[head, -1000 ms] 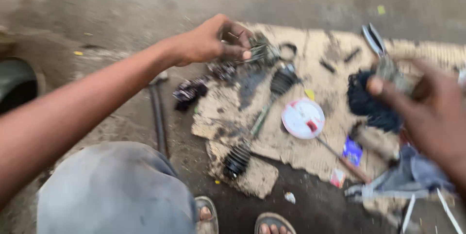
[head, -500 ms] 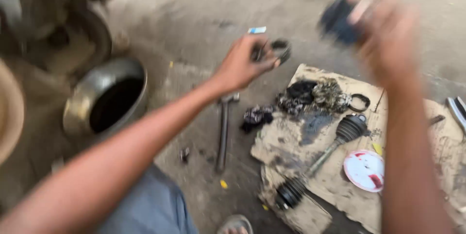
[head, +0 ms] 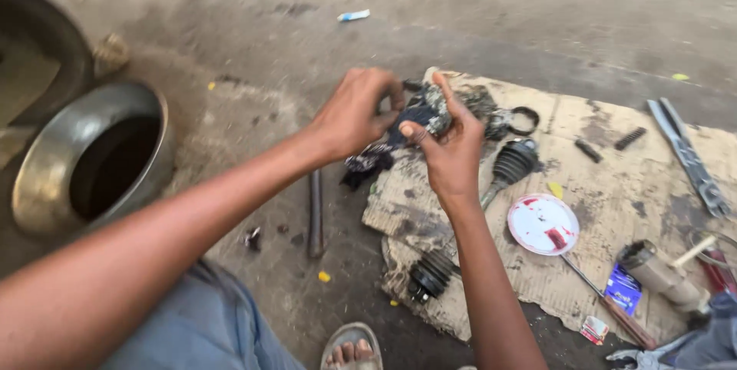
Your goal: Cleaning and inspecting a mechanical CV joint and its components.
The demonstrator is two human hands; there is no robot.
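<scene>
Hands [head: 407,120] grip greasy part [head: 430,109]; blue packet [head: 622,289] beside white lid [head: 543,224].

roadside repair workshop | greasy cardboard [head: 614,186] | axle boots [head: 513,161] | pliers [head: 691,159]

Both hands, left [head: 355,113] and right [head: 453,147], grip a greasy dark part [head: 421,117] above the stained cardboard [head: 614,186]

You are looking at a small blue packet [head: 622,289] lying near the cardboard sheet's [head: 614,186] lower right edge, and a little red-and-white packet [head: 593,329] sitting just off that edge on the ground. A light blue-and-white wrapper [head: 353,15] is lying well apart on the concrete.
</scene>
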